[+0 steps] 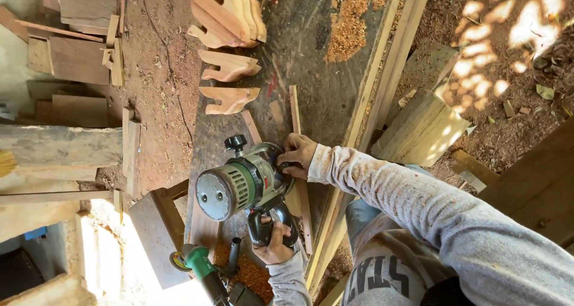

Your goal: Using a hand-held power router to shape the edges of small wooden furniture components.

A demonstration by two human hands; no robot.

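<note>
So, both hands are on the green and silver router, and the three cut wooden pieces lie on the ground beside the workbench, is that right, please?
Not quite. The head view shows the left hand and right hand on the router, but the cut wooden pieces lie on the workbench itself, beyond the router, not on the ground.

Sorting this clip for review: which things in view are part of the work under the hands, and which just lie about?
In use:
- router
- left hand on its handle
- right hand at its base
- wood piece beneath it
- workbench

Lying about:
- cut wooden shapes
- angle grinder
- sawdust pile
- scrap boards
- plank stack
</note>
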